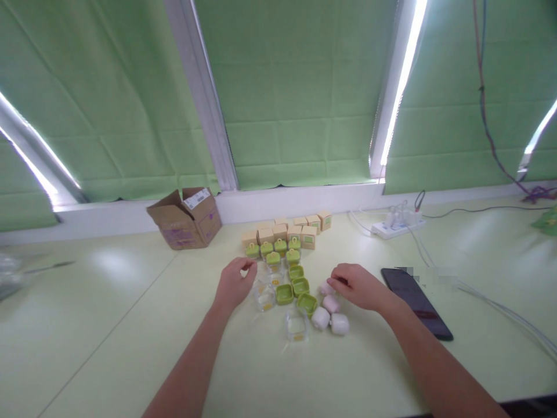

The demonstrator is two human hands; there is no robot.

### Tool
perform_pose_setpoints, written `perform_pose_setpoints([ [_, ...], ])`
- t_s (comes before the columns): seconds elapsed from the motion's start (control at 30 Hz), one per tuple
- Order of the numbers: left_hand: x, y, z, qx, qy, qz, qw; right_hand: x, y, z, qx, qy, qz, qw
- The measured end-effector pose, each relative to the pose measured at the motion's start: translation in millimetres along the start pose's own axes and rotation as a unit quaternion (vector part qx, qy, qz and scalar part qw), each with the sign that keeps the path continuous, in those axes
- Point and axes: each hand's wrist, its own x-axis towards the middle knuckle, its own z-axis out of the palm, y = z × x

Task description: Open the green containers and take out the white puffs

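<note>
My left hand (237,283) is closed, with fingers curled in; whatever it may hold is hidden. It hovers left of the clear plastic containers (264,297). My right hand (355,285) is closed, its thumb and fingertips at a pale pink rounded piece (326,287) that they partly cover. Closer to me lie another pink piece (331,303) and two whitish ones (321,318). Between my hands are several green square trays (284,294). A clear square container (296,326) stands in front. Green-lidded small boxes with loop handles (267,249) stand behind.
Small tan cartons (308,237) stand in rows at the back. An open cardboard box (187,220) is at back left. On the right lie a black phone (415,302), a white power strip (398,226) and cables (507,307). Clear plastic (11,273) lies far left.
</note>
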Motion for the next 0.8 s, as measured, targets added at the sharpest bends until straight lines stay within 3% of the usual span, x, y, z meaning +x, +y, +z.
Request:
perform_pose_setpoints([
  [0.2,11.9,-26.5,11.5,0.0,0.02,-0.07,0.997,0.4,1.0,1.6,0.001,0.001,0.003,1.0],
  [0.53,30.9,-48.8,30.2,0.027,0.025,-0.17,0.985,1.9,5.4,5.7,-0.001,0.001,0.005,1.0],
  [0.8,46.2,-61.9,35.8,0.035,-0.013,-0.192,0.981,1.1,3.8,1.8,0.005,0.004,0.004,1.0],
])
